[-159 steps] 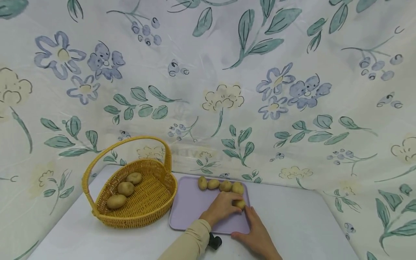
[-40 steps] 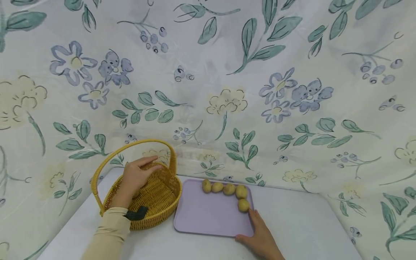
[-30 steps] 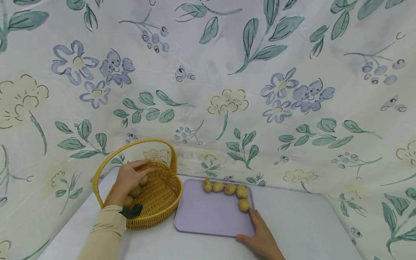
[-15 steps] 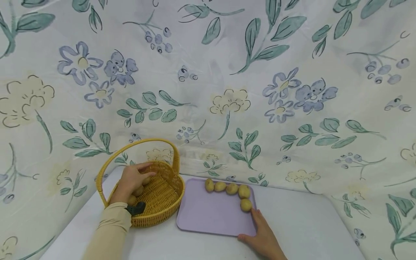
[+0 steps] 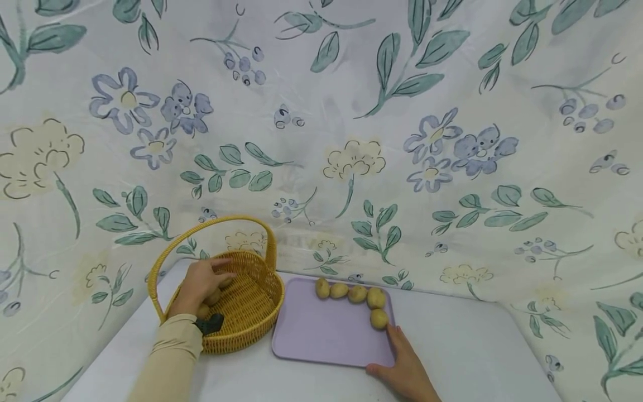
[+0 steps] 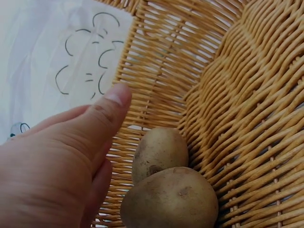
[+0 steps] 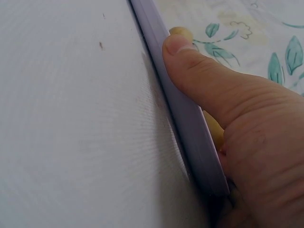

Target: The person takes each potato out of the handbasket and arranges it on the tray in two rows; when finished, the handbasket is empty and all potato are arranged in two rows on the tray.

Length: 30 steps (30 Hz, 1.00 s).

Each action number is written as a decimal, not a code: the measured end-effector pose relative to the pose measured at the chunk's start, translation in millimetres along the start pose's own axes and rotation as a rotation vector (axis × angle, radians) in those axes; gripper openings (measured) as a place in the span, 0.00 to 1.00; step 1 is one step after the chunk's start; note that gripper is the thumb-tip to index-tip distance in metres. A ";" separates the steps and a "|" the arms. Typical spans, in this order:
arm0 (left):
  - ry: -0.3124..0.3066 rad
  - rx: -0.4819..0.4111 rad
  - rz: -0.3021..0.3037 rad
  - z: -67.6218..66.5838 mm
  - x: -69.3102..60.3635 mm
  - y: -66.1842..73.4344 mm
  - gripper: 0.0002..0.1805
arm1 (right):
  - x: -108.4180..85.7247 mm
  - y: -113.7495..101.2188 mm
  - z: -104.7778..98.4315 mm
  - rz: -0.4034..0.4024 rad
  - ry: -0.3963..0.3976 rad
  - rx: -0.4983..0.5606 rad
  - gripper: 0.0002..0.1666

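Observation:
My left hand (image 5: 200, 282) reaches into the wicker basket (image 5: 241, 338), thumb and fingers apart. Beneath it lie potatoes (image 5: 213, 296), partly covered by the hand. The left wrist view shows two of them, a nearer potato (image 6: 173, 199) and a farther potato (image 6: 160, 151), just right of the thumb; the other fingers are mostly hidden there. My right hand (image 5: 404, 368) holds the near right corner of the lilac tray (image 5: 321, 335), thumb at the front rim and fingers along the right side. Its fingertips lie close to the nearest potato (image 5: 379, 319) on the tray.
Several potatoes (image 5: 357, 293) line the tray's far edge and turn down its right side. The basket's tall handle (image 5: 216, 220) arches above the left hand. A black device (image 5: 211, 324) sits at the left wrist. Behind the white table (image 5: 452, 340) hangs a flowered cloth (image 5: 321, 111).
The left hand has left the potato at the tray's right side and moved left into the basket, where it now shifts only slightly. The right hand stays at the tray corner.

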State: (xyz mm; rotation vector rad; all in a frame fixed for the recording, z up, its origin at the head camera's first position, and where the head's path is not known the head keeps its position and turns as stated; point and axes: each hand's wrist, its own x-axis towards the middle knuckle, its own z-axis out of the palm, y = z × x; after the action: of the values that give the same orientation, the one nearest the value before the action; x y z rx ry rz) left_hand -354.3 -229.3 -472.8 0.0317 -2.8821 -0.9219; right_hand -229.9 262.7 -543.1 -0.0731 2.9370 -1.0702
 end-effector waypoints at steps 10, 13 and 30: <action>-0.076 0.045 -0.010 2.3 1.1 -4.1 0.28 | -2.6 -3.7 -3.7 0.007 -0.002 0.007 0.70; -0.066 -0.095 -0.033 1.5 -0.7 0.9 0.25 | -2.0 -3.4 -2.8 0.022 -0.007 0.004 0.71; -0.020 -0.003 0.051 1.6 -0.5 -0.2 0.27 | -2.9 -3.5 -2.2 -0.012 0.004 -0.006 0.71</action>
State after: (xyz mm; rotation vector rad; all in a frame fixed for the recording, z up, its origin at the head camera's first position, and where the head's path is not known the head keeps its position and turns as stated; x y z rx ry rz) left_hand -354.0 -228.5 -474.2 -0.0511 -2.8850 -0.9226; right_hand -226.9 261.6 -539.2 -0.0889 2.9474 -1.0643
